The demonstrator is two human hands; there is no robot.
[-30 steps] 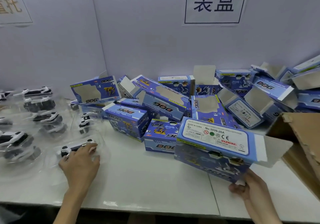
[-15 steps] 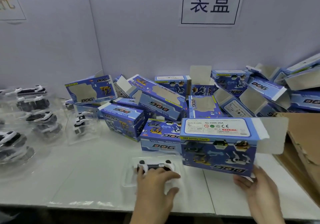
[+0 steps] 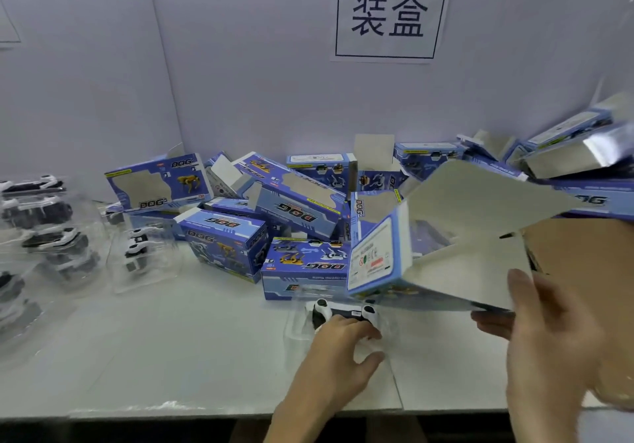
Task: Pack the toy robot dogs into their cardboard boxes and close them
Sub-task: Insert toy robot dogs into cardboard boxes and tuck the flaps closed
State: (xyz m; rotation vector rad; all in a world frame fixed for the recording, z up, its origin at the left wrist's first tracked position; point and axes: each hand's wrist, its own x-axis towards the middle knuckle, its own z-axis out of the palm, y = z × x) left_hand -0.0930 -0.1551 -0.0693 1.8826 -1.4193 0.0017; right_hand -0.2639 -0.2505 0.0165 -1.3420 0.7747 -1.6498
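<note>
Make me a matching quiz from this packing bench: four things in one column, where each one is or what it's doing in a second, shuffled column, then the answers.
Column one
1. left hand
2. right hand
3. paper sign
4. brown carton

Column two
A. on the back wall
B. holding the open blue box by its flap
C. at the far right of the view, beside the held box
D. over the toy robot dog in its clear tray

Pairs: 1-D, 2-B, 3-A, 4-C
</note>
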